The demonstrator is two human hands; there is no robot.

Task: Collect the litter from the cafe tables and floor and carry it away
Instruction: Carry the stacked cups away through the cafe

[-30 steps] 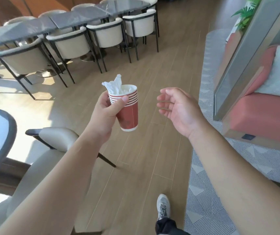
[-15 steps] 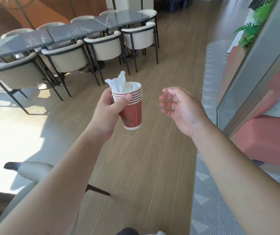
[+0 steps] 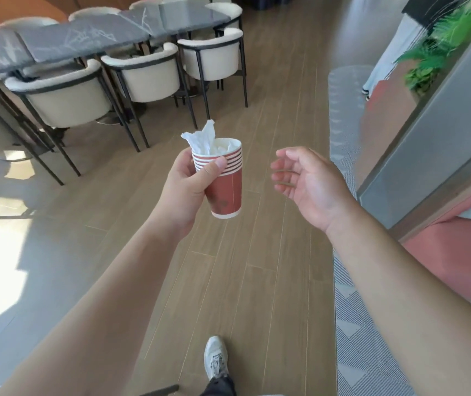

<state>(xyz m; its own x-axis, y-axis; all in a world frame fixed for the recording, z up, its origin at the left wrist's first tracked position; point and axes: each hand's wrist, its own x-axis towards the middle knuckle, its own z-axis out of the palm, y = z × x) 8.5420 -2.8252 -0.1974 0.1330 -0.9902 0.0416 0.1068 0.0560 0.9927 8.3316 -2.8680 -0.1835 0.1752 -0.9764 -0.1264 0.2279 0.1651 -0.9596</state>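
A stack of red paper cups (image 3: 225, 181) is gripped by the left hand (image 3: 184, 185), with the thumb pressed across the striped rims and the fingers curled behind. A crumpled white napkin (image 3: 204, 140) is stuffed into the top cup and sticks out above the rim. The cups are held upright, in the air in front of the body, well above the wooden floor (image 3: 271, 267). The right hand (image 3: 307, 184) is kept just beside the cups but apart from them; its fingers are loosely bent and nothing is held in it.

It can be judged that the collecting part is at least partly done, because litter is already gathered into one bundle. The carrying away is not finished: no bin is seen in the picture. A white shoe (image 3: 215, 358) is placed forward on the floor, so it seems that walking is in progress.

No litter can be seen on the part of the floor that is visible. A long dark desk (image 3: 91, 38) with a marble pattern stands at the upper left, and cream chairs (image 3: 143, 72) with black frames are pushed under it. Its visible top shows no cups or paper, though the far end is too small to be judged. At the right, a patterned grey rug (image 3: 371, 338), a pink sofa (image 3: 457, 267) and a green plant (image 3: 434, 52) are seen.
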